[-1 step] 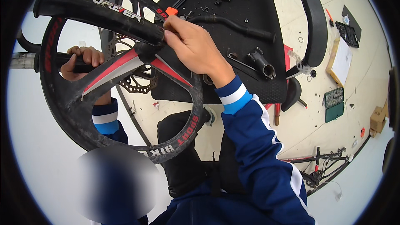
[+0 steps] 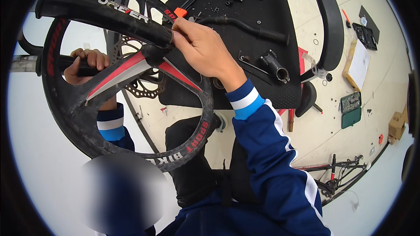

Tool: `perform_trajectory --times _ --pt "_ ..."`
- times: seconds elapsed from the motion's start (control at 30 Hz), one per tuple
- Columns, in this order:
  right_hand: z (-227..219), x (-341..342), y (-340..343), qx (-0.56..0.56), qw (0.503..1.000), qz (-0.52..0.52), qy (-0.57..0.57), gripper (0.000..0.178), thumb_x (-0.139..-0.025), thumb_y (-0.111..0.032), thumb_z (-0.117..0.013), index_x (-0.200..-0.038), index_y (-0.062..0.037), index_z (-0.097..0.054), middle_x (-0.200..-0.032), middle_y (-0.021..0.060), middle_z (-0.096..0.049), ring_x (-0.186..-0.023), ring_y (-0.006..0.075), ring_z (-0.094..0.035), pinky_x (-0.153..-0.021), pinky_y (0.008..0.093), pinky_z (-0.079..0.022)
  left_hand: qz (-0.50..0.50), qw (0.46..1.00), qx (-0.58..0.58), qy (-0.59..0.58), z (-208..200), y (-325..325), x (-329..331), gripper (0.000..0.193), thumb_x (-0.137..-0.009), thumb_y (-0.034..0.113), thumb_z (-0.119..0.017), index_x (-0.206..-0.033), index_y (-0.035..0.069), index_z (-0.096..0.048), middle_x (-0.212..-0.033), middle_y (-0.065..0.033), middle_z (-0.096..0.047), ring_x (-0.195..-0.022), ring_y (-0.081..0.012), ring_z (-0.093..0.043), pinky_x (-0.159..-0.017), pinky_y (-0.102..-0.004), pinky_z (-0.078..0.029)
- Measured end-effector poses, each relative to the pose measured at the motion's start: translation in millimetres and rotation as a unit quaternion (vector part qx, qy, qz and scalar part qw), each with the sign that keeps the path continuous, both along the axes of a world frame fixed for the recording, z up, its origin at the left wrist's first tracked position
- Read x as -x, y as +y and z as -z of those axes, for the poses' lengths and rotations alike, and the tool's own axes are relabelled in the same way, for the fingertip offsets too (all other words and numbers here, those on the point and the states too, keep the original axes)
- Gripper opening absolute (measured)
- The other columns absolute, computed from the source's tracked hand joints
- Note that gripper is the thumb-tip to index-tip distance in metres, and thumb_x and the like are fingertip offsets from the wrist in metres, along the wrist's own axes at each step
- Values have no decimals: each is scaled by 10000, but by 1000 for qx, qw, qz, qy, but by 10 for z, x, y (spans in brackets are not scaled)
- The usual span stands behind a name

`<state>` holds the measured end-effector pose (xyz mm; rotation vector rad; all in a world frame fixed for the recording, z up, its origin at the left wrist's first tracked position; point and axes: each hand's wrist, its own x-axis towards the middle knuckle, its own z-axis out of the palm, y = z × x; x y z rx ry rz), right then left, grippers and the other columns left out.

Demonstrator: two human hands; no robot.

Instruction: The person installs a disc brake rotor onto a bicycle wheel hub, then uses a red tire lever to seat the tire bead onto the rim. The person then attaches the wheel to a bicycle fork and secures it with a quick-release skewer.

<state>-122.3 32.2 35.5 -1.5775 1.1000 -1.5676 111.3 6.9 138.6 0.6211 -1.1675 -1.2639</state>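
Observation:
A black spoked bicycle wheel (image 2: 201, 135) with red and grey spoke accents and no tyre stands before me on the left. Across its near side runs a black fork leg (image 2: 118, 15), its end close to the hub. My right hand (image 2: 205, 48) closes thumb and forefinger on that end; any small part between them is hidden. Beyond the spokes, my left hand (image 2: 87, 63) wraps round the other fork leg (image 2: 59, 64), which continues leftward as a silver tube (image 2: 24, 64). A perforated brake disc (image 2: 148, 89) shows behind the spokes.
On the black chair seat (image 2: 245, 91) lie a handlebar (image 2: 245, 28), a stem (image 2: 275, 67), hex keys and small parts. The armrest (image 2: 326, 22) rises right. Tool cases (image 2: 351, 110), a white-topped box (image 2: 356, 65) and a bicycle frame (image 2: 337, 172) are on the floor.

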Motion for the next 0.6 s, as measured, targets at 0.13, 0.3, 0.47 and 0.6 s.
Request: perform_trajectory --times 0.13,0.3,0.47,0.6 --pt "-20 63 -7 -35 997 -11 74 213 -894 -251 -516 -874 -45 -568 -773 145 -612 -736 361 -590 -635 421 -459 2 1000 10 -7 7 1 -18 184 -838 213 -477 -871 43 -535 -640 -57 -428 -564 -170 -463 -566 -293 -427" --pt "-18 36 43 -5 1000 20 22 233 -903 -255 -513 -854 -40 -589 -792 134 -618 -746 347 -594 -633 419 -458 -8 1000 -22 8 -38 39 73 181 -833 215 -483 -898 55 -536 -634 -57 -436 -568 -170 -482 -568 -288 -428" --pt "-17 102 30 -47 995 -13 84 208 -878 -231 -522 -921 -31 -562 -830 150 -614 -741 357 -588 -649 409 -460 -33 999 -16 -28 -71 58 110 185 -828 222 -483 -920 64 -509 -630 -59 -435 -564 -176 -480 -568 -294 -428" --pt "-48 112 82 -52 998 -37 -22 210 -888 -228 -506 -930 -30 -564 -811 153 -606 -760 361 -583 -670 401 -453 -63 997 -26 -30 -82 78 143 171 -829 220 -484 -910 69 -487 -628 -58 -430 -547 -179 -475 -557 -305 -429"
